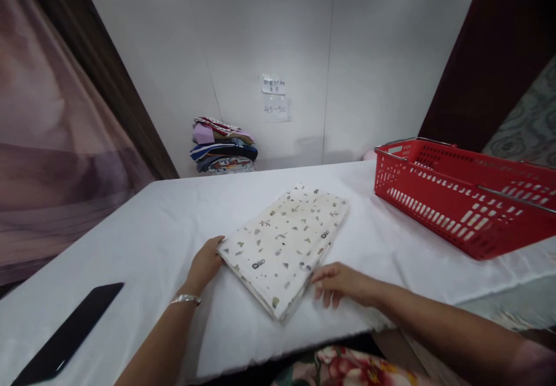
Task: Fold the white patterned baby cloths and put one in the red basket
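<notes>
A folded white cloth printed with small green, brown and grey figures lies at a slant on the white-covered table. My left hand, with a silver bangle at the wrist, grips the cloth's left corner, its fingers partly hidden under the edge. At the right edge of the cloth is my right hand, its fingers slightly bent and apart, with nothing held between them.
A red plastic basket with metal handles stands on the right of the table. A black flat object lies at the left front. Folded fabrics are stacked beyond the far edge, by the wall.
</notes>
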The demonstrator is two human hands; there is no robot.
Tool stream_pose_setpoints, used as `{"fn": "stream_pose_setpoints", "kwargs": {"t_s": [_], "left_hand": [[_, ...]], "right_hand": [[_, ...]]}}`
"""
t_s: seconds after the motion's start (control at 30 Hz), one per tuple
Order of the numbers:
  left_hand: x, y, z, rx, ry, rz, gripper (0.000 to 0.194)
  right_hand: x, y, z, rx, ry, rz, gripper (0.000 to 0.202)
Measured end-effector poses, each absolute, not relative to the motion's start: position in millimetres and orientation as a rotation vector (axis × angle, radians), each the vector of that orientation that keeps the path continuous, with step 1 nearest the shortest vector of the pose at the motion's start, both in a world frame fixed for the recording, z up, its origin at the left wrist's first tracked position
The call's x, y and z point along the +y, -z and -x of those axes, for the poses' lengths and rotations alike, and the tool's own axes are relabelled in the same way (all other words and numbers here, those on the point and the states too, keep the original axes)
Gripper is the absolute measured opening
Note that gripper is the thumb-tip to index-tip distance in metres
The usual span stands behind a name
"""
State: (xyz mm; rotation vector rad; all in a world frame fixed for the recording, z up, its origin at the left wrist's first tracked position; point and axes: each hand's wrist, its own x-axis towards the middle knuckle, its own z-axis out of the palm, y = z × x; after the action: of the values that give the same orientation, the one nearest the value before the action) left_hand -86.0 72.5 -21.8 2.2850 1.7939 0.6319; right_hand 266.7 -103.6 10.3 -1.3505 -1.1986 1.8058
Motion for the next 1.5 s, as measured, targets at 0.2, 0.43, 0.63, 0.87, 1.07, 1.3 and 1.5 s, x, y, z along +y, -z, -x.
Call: {"fn": "stream_pose_setpoints", "kwargs": {"t_s": [0.2, 0.43, 0.63, 0.87, 1.07, 1.3, 1.5], "left_hand": [[73, 27, 87, 1.828, -0.632, -2.224, 0.049], [70, 24, 82, 1.781, -0.603, -2.215, 0.035], [65, 20, 79, 1.789, -0.627, -2.156, 0.032], [100, 21, 92, 1.728, -0.657, -2.284, 0.028], [182, 14, 84, 1.65, -0.669, -2.293, 0.032], [198, 5, 91, 1.577, -0.571, -1.816, 0.039], [197, -9, 99, 1.555, -0.579, -1.388, 0.046]], "right_hand": [[2, -20, -372, -1.332, -0.729, 1.861, 0.018], [124, -5, -420, -1.625, -0.416, 2.244, 0.034], [198, 10, -413, -1.772, -0.526, 2.28, 0.049], [191, 6, -425, -1.889, -0.634, 2.256, 0.03], [107, 12, -451, -1.62, -0.872, 2.205, 0.04], [124, 2, -443, -1.584, -0.862, 2.294, 0.049], [181, 4, -429, -1.543, -0.796, 2.178, 0.056]]}}
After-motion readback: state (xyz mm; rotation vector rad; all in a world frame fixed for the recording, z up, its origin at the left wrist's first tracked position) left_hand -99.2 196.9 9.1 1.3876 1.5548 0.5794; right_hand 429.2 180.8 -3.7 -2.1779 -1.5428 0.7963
